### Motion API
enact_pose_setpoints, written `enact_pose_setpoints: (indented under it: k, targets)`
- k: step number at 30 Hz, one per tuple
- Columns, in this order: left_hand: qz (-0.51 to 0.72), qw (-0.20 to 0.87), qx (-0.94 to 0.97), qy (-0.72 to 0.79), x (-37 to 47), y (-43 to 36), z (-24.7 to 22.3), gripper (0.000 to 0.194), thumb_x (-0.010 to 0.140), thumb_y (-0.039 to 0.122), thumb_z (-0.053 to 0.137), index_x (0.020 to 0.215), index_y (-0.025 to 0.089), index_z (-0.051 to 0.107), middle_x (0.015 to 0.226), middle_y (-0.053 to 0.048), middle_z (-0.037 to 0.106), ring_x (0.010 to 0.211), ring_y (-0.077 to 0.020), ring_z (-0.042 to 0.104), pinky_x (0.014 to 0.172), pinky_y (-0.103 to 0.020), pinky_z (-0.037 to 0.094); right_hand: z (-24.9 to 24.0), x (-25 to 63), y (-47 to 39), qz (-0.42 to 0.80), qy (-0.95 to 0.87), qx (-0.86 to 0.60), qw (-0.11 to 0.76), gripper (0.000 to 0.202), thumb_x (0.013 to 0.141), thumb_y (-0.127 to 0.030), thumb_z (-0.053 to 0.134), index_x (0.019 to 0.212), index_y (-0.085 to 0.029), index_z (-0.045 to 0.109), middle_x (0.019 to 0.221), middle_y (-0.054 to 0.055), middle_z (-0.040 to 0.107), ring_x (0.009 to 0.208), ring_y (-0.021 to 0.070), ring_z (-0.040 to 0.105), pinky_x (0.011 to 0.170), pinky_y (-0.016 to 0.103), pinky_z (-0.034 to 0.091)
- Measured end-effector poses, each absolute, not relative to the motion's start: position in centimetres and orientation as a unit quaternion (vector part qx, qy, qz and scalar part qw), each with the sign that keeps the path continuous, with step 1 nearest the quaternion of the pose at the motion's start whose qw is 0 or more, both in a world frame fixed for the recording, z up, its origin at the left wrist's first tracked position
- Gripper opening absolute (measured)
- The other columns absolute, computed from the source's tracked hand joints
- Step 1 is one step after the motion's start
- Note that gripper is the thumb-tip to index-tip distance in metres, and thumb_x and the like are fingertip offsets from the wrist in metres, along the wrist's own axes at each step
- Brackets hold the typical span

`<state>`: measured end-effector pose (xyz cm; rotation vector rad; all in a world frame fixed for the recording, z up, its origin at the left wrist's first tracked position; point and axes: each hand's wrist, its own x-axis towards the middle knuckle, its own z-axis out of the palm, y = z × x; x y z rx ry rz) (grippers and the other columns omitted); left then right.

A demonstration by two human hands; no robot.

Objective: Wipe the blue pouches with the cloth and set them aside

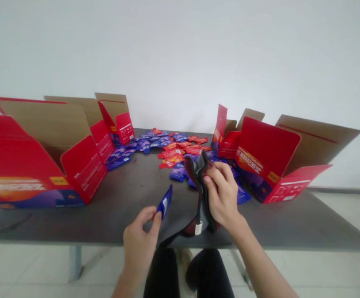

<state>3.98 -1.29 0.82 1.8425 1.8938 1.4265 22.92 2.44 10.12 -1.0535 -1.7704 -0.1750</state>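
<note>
One flat blue packet [165,203]: left hand [140,242] pinches it beside black-and-maroon fabric pouch [203,207]; right hand [223,196] grips pouch, apparently steadying it.

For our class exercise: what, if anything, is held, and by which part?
Left hand: blue packet, by its lower end. Right hand: dark pouch, by its upper right side.

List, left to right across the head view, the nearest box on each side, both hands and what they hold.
Left open red box, left hand, blue sachet, dark pouch, right hand, right open red box.
</note>
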Motion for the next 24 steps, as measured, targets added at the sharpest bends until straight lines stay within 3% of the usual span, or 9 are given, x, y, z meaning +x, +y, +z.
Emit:
enact_pose_setpoints:
  k: [3, 5, 8, 12, 16, 24]
  targets:
    - [0.425, -0.021, 0.601, 0.677, 3.3, -1.6, 0.0, 0.028, 0.077, 0.035, 0.056, 0.098, 0.016, 0.054, 0.089, -0.009, 0.066, 0.085, -0.0262, 0.062, 0.075, -0.039, 0.049, 10.3, 23.8, 1.6, -0.063, -0.735, -0.432, 0.518, 0.015, 0.088, -0.023, 0.039, 0.082, -0.021, 0.052, 0.094, 0.003, 0.046, 0.086, 0.0139, 0.048, 0.075, 0.027, 0.038]
    - [0.396, -0.137, 0.626, 0.658, 2.8, -1.8, -0.4, 0.037, 0.077, 0.034, 0.055, 0.106, 0.012, 0.053, 0.107, -0.018, 0.059, 0.105, -0.0335, 0.052, 0.088, -0.050, 0.040, 9.8, 24.0, 1.4, -0.037, -0.742, -0.433, 0.510, 0.015, 0.089, -0.022, 0.039, 0.081, -0.021, 0.052, 0.094, 0.002, 0.045, 0.083, 0.0130, 0.048, 0.073, 0.026, 0.038]
    - [0.333, -0.204, 0.727, 0.564, 1.9, -1.4, -0.7, 0.035, 0.082, 0.027, 0.050, 0.116, 0.017, 0.052, 0.124, -0.016, 0.050, 0.121, -0.0327, 0.038, 0.097, -0.052, 0.031, 9.2, 23.4, 1.3, 0.000, -0.755, -0.428, 0.497, 0.017, 0.089, -0.023, 0.038, 0.083, -0.021, 0.053, 0.094, 0.003, 0.045, 0.081, 0.0121, 0.047, 0.071, 0.026, 0.038]
    - [0.275, -0.174, 0.824, 0.465, 0.8, -0.5, -0.9, 0.028, 0.088, 0.021, 0.038, 0.106, 0.018, 0.059, 0.102, -0.008, 0.065, 0.099, -0.0219, 0.058, 0.087, -0.038, 0.044, 8.5, 21.0, 1.5, 0.035, -0.828, -0.413, 0.377, 0.021, 0.091, -0.027, 0.036, 0.085, -0.020, 0.055, 0.098, 0.004, 0.047, 0.085, 0.0131, 0.048, 0.075, 0.026, 0.038]
    - [0.286, -0.153, 0.836, 0.443, 0.5, -0.3, -1.0, 0.035, 0.089, 0.013, 0.029, 0.088, 0.018, 0.063, 0.084, -0.005, 0.069, 0.082, -0.0173, 0.064, 0.091, -0.040, 0.040, 6.1, 18.0, 2.7, -0.006, -0.901, -0.386, 0.196, 0.024, 0.090, -0.035, 0.036, 0.088, -0.023, 0.057, 0.094, 0.003, 0.049, 0.082, 0.0148, 0.049, 0.071, 0.026, 0.039]
    - [0.273, -0.209, 0.858, 0.382, 0.8, -0.1, -1.5, 0.036, 0.084, 0.004, 0.030, 0.100, 0.010, 0.061, 0.091, -0.012, 0.068, 0.082, -0.0181, 0.064, 0.089, -0.037, 0.042, 3.6, 16.4, 7.9, -0.075, -0.890, -0.443, 0.081, 0.027, 0.090, -0.033, 0.031, 0.099, -0.027, 0.055, 0.096, 0.006, 0.051, 0.079, 0.0177, 0.051, 0.061, 0.026, 0.038]
